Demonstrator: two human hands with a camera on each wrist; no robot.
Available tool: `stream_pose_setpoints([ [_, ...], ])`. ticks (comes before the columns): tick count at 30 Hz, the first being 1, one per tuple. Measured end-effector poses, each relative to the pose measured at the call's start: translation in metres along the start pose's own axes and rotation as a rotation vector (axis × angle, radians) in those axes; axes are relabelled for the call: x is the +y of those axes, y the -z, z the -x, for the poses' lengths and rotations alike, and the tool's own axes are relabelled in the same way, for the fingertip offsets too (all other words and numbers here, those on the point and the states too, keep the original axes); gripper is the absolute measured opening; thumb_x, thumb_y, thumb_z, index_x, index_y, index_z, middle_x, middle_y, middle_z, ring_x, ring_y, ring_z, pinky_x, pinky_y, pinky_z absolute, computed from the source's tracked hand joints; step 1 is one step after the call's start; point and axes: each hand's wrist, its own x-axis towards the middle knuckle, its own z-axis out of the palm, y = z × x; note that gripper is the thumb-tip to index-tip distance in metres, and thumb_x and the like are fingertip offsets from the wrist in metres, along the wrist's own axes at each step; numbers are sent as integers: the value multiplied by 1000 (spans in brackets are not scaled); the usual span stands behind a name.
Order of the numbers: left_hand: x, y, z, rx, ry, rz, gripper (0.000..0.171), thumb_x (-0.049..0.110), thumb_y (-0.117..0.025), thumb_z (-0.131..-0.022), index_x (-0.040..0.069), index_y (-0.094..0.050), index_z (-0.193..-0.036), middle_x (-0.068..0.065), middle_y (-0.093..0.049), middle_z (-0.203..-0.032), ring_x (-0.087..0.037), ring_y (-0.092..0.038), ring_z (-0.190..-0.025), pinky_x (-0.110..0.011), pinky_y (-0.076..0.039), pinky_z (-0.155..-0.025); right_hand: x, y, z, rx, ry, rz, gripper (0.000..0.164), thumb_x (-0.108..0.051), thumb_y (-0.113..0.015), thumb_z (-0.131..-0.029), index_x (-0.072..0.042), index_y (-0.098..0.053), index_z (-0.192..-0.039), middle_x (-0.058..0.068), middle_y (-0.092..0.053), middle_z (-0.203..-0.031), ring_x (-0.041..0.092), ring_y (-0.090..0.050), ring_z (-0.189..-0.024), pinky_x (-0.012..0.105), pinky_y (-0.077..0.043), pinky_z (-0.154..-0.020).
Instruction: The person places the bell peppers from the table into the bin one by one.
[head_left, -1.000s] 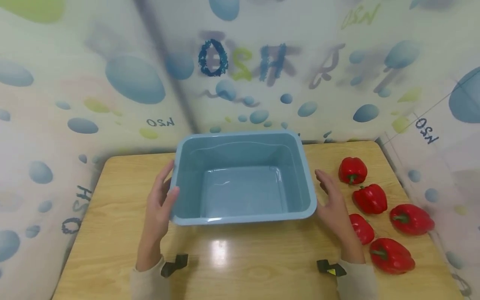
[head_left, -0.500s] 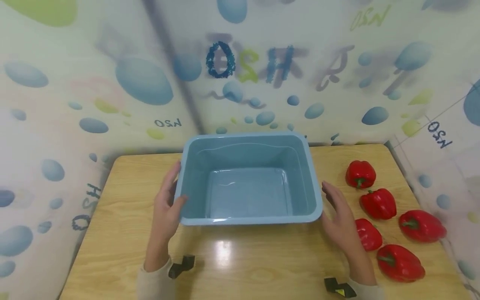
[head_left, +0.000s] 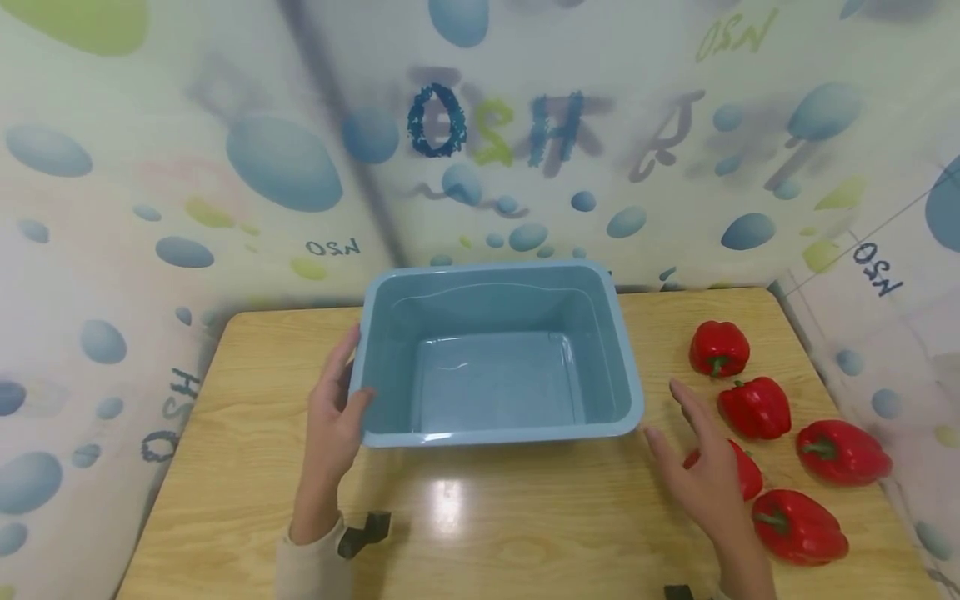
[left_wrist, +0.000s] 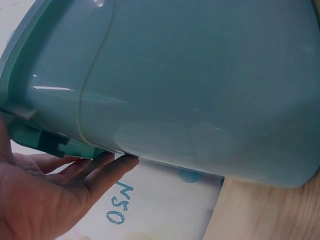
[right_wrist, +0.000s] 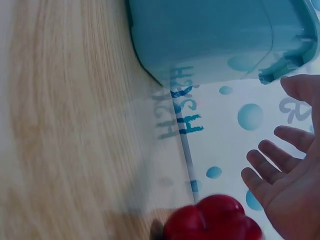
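Note:
A light blue plastic basin (head_left: 498,436) stands on the wooden table, its inside bare. At its left end my left hand (head_left: 335,425) grips the rim, the thumb over the edge and the fingers along the outer wall (left_wrist: 190,90). To the right of the basin, my right hand (head_left: 708,479) is spread and holds nothing. It hovers apart from the rim, partly covering a red bell pepper (head_left: 748,473). The right wrist view shows relaxed fingers (right_wrist: 267,167) and, below them, a red bell pepper (right_wrist: 212,225) at the bottom edge.
Several more red bell peppers (head_left: 756,407) lie on the right side of the table (head_left: 540,525). A wall covering (head_left: 525,208) printed with drops and letters rises behind the table and at both sides.
My right hand has moved off the basin's right end, rightward and toward me, and its fingers have spread. The left hand stays at the rim. The head view has shifted slightly.

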Motion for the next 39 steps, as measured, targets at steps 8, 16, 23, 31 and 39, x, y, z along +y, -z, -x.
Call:
stream_pose_setpoints([
  [8,0,-1,0,4,10,-14,79,-20,-45,-91,14,-43,-163,-3,-47,-166,-36,-48,-151,-12,-42,-112,2,15,15,116,-40,14,70,-7,-81,-91,-16,-54,-154,13,-57,-152,-18,-41,-130,-5,-33,-104],
  [16,3,-3,-2,25,43,6,79,-18,-45,-93,17,-42,-163,-5,-46,-167,-39,-47,-152,-64,-42,-119,5,29,24,178,-121,58,72,-8,-84,-88,-19,-55,-153,-2,-58,-150,-18,-41,-128,-4,-34,-102],
  [23,3,-6,-5,14,39,15,75,-19,-44,-93,9,-41,-163,-11,-44,-168,-45,-43,-153,-72,-36,-120,16,48,37,164,-260,145,74,-21,-82,-92,-19,-50,-158,6,-53,-157,8,-44,-142,3,-30,-110],
  [31,0,-7,-12,7,37,33,76,-18,-45,-93,12,-43,-162,-11,-45,-167,-44,-45,-152,-71,-38,-119,32,71,54,83,-528,197,87,-43,-73,-98,-20,-28,-169,21,-36,-170,45,-33,-152,77,-35,-118],
  [39,1,-8,-16,7,54,8,74,-16,-45,-94,13,-43,-162,-8,-47,-166,-41,-48,-150,-38,-47,-118,41,78,63,121,-628,227,86,-38,-73,-99,-20,-26,-169,21,-35,-170,44,-34,-150,73,-37,-120],
])
